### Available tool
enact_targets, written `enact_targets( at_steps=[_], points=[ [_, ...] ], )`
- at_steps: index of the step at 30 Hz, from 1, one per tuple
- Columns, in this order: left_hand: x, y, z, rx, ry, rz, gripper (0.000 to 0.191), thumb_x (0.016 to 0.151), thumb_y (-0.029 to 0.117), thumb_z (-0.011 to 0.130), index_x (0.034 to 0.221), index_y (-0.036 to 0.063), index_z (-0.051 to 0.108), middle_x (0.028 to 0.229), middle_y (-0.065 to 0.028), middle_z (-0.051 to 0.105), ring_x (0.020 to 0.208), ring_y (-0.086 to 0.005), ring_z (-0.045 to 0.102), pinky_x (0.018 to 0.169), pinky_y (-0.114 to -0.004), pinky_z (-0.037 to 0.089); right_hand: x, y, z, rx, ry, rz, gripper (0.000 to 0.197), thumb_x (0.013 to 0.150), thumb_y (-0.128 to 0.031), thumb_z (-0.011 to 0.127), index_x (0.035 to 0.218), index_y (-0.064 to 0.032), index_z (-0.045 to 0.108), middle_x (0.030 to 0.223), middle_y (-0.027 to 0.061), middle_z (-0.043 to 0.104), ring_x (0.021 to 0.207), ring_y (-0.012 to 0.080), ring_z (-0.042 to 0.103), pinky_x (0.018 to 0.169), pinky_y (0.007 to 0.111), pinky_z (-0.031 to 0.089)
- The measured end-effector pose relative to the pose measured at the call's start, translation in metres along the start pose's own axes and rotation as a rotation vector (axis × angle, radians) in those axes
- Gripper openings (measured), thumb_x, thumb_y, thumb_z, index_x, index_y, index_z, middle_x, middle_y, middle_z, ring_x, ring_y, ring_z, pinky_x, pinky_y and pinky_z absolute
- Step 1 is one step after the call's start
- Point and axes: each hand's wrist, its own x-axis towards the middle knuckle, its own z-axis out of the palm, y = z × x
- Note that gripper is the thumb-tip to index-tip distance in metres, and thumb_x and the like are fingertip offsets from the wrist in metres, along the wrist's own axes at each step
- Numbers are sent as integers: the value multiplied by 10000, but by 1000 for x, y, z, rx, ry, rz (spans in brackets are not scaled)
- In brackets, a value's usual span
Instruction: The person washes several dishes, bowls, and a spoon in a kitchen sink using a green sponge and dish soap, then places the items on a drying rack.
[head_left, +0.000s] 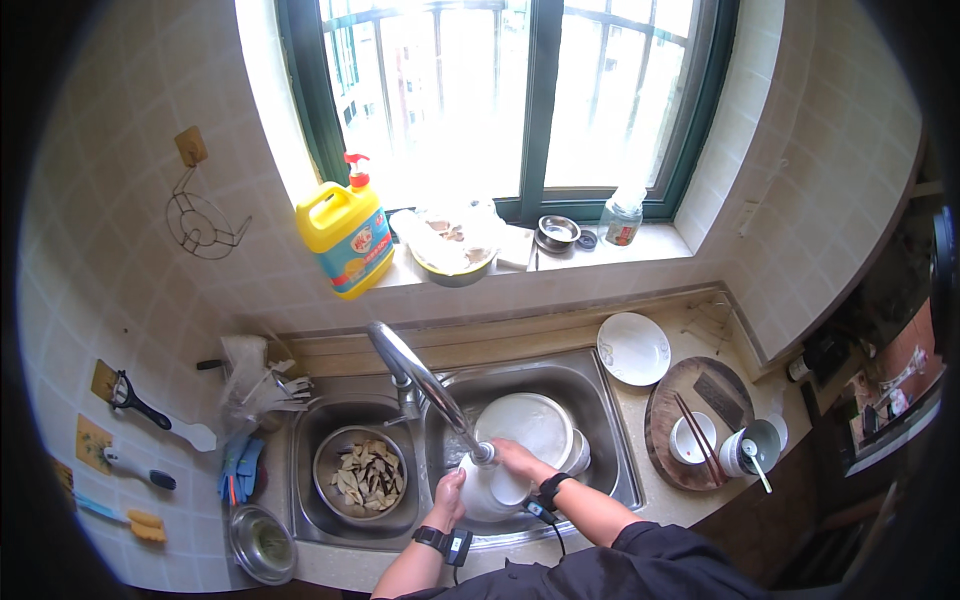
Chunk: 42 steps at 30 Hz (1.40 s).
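Both of my hands are over the larger basin of the steel double sink (636, 480). My left hand (450, 496) grips the left edge of a white ceramic bowl (487, 499), and my right hand (521, 459) is at its upper right edge, under the mouth of the chrome faucet (420, 371). Behind them a large round white dish (525, 424) lies in the basin, with another white bowl (579, 454) at its right side. In the smaller left basin stands a steel bowl (321, 480) holding pale, folded-looking pieces.
On the right counter are a white plate (634, 349) and a round wooden board (660, 450) bearing a small bowl (691, 437) and chopsticks (697, 435). Left stand blue gloves (240, 466) and a steel bowl (262, 544). A yellow detergent jug (345, 236) is on the windowsill.
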Motion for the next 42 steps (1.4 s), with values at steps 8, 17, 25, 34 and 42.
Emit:
enact_targets(
  at_steps=[8, 17, 25, 34, 42],
  points=[
    [27, -8, -13, -332, 179, -65, 391, 893, 253, 300, 1137, -36, 400, 1167, -165, 451, 1098, -308, 409, 956, -425, 294, -57, 5, 8, 1089, 203, 334, 368, 900, -278, 340, 1180, -42, 370, 1131, 146, 473, 1038, 253, 465, 930, 407, 328],
    [43, -41, 2, 141, 412, 249, 412, 878, 249, 268, 1113, -49, 428, 1069, -154, 513, 968, -281, 516, 826, -357, 415, -37, -26, 16, 1135, 267, 95, 271, 811, -3, 462, 1080, 13, 440, 1041, 133, 516, 969, 227, 504, 887, 361, 386],
    [-6, -33, 64, 1681, 323, 770, 490, 795, 250, 485, 1222, 57, 341, 1265, -220, 277, 1202, -391, 189, 987, -402, 182, -21, -32, 25, 875, 283, 96, 273, 817, -26, 440, 1087, 16, 448, 1002, 116, 535, 901, 214, 527, 786, 340, 423],
    [30, 24, 40, 1407, 88, 925, 320, 685, 83, 561, 998, 42, 505, 962, -176, 513, 962, -350, 448, 809, -402, 378, -18, -15, 35, 213, 202, 53, 176, 821, -94, 461, 919, -7, 578, 811, 36, 584, 766, 86, 495, 666, 238, 406],
    [15, 12, 65, 1757, 95, 960, 418, 718, 153, 568, 1113, 46, 485, 1055, -170, 517, 997, -318, 472, 828, -352, 376, -14, -5, 25, 445, 227, 57, 186, 842, -132, 452, 889, -9, 583, 855, 30, 582, 764, 90, 498, 700, 238, 403]
  ],
)
